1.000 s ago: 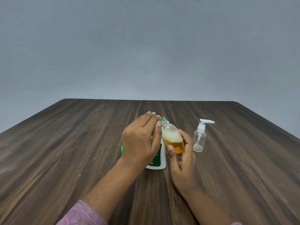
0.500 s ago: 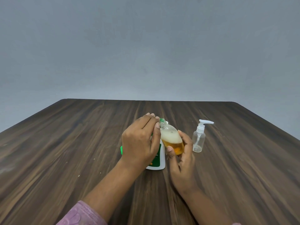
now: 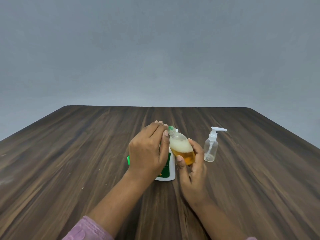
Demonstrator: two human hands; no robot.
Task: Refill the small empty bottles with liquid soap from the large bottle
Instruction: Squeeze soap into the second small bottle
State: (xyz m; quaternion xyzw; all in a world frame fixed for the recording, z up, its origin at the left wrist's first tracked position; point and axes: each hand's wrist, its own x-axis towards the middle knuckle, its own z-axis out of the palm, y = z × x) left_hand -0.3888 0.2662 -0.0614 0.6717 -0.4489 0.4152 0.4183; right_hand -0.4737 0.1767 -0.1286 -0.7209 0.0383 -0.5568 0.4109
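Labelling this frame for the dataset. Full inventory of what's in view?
large bottle: one, white with green label, upright mid-table, behind left hand
small bottle: one, clear, amber soap under foam, tilted
green cap: one, on small bottle's neck
pump bottle: one, clear, white pump, empty, upright at right
green object: one, mostly hidden
table: one, dark wood
hands: left hand pinches green cap; right hand grips small bottle

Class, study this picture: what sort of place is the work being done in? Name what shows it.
Probably a staged work table, not a washroom: a dark wood-grain table, a blank grey wall behind it, and refill bottles, an empty pump bottle and a half-filled small bottle.
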